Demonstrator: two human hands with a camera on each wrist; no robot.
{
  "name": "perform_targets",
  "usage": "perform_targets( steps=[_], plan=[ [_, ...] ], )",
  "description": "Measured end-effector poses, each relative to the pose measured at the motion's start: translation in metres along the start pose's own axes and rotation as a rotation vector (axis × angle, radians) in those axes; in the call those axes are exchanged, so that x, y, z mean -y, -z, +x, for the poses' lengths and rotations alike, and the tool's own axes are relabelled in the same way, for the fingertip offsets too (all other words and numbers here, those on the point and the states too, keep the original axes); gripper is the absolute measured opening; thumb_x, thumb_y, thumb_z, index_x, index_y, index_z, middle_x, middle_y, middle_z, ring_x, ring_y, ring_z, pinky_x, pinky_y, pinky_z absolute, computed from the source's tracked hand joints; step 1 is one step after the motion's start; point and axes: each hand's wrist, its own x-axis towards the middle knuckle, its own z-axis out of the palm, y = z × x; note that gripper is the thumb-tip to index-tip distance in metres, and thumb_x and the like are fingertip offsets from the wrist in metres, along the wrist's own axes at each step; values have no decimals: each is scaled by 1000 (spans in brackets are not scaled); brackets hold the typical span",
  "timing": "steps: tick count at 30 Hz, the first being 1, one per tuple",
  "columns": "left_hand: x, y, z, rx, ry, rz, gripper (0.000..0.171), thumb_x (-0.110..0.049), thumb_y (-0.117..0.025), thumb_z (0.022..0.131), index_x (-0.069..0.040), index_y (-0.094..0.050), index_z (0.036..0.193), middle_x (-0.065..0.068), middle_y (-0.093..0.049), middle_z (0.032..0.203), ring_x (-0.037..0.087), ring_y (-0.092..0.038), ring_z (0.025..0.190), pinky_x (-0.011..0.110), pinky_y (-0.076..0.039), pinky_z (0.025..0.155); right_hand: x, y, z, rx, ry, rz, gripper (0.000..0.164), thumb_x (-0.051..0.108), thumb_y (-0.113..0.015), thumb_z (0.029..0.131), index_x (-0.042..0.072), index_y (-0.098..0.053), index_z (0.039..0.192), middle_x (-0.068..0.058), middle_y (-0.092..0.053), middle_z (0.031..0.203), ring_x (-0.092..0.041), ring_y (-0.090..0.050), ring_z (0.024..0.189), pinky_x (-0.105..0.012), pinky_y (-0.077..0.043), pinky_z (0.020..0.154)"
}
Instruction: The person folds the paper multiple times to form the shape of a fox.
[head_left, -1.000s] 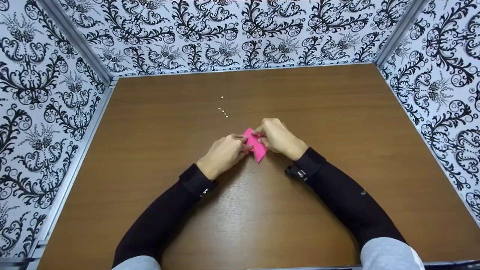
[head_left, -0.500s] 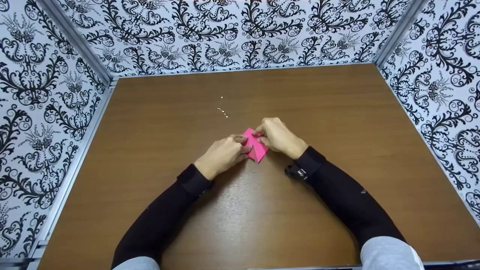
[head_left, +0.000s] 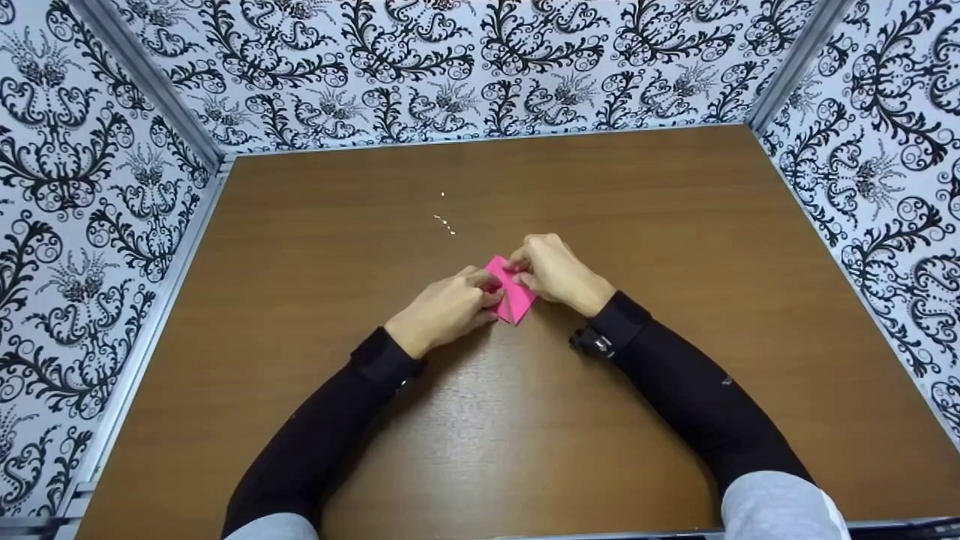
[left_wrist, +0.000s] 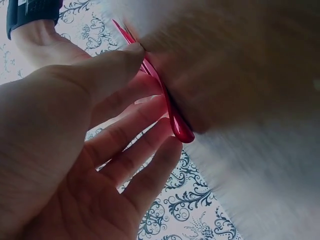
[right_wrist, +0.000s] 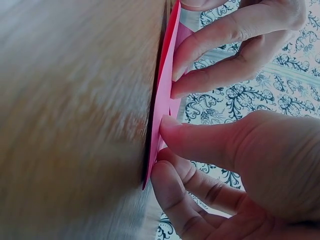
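Observation:
A small folded sheet of pink paper (head_left: 519,301) lies on the wooden table between both hands, its lower end coming to a point with a narrow slit beside it. My left hand (head_left: 446,306) holds the paper's left side, thumb and fingertips at a flap; the left wrist view has the paper (left_wrist: 172,107) curving into a rounded fold by the fingertips. From the right, my right hand (head_left: 559,274) pinches the upper edge with thumb and bent index finger. Seen edge-on in the right wrist view, the paper (right_wrist: 162,100) has layers slightly apart. Fingers cover part of both sides.
The brown table (head_left: 337,202) carries a few small bright specks (head_left: 446,223) beyond the hands. Patterned black-and-white panels (head_left: 465,67) enclose its back and sides, with metal rails at the corners. Dark sleeves (head_left: 315,435) and wrist cameras (head_left: 592,343) are on the forearms.
The left fingers have shifted slightly along the paper, and the wrist has drawn a little left. A flap at the paper's lower left now lies beside the point. The right hand stays nearly still.

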Motion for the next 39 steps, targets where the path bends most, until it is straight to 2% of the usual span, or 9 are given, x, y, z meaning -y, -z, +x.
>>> perform_targets(
  steps=[5,8,12,19,24,30,33,39],
  plan=[
    [2,-1,-2,0,-28,-15,29,-27,-85,110,-9,-87,133,14,-81,144,36,-76,128,47,-69,107,-1,0,0,9,-12,14,18,-3,-85,100,2,-92,116,-16,-90,114,-38,-84,109,-52,-70,96],
    [2,0,-3,17,-13,-25,32,-26,-84,110,-12,-85,140,14,-80,147,36,-75,127,47,-70,106,-2,1,0,15,-20,20,20,-4,-85,99,2,-91,117,-16,-90,114,-38,-84,109,-52,-70,97],
    [0,2,-4,32,2,-27,32,-23,-84,110,-19,-86,141,14,-79,147,36,-74,124,49,-71,103,-2,2,1,26,-36,30,21,-4,-85,99,3,-91,118,-16,-90,114,-38,-83,108,-52,-70,98],
    [-2,2,-5,26,-14,15,31,-25,-83,111,-21,-86,141,14,-80,145,36,-75,122,49,-71,100,-3,3,4,44,-89,53,15,7,-90,101,8,-93,115,-12,-91,113,-34,-84,110,-52,-68,99],
    [-2,3,-6,26,-14,19,30,-25,-81,112,-21,-86,141,14,-79,144,35,-74,120,48,-71,99,-5,2,9,34,-123,74,7,13,-91,102,11,-94,108,-8,-92,106,-28,-82,97,-44,-64,88],
    [-3,3,-7,18,-10,14,29,-25,-80,113,-20,-87,140,12,-80,138,34,-73,115,46,-72,95,-5,0,16,22,-140,101,5,16,-93,101,12,-94,99,-5,-90,94,-19,-73,82,-29,-53,71],
    [-3,3,-7,18,-10,11,29,-25,-80,113,-19,-86,141,13,-80,136,34,-72,111,46,-72,94,-4,-2,19,30,-158,107,5,18,-94,100,13,-94,98,-5,-89,93,-17,-73,82,-26,-52,71],
    [-3,4,-6,28,-1,20,29,-25,-80,113,-20,-86,141,13,-79,133,33,-69,109,46,-70,93,-1,-5,22,31,-194,105,12,25,-97,98,14,-94,98,-6,-89,94,-20,-72,83,-29,-52,73]
  ],
)
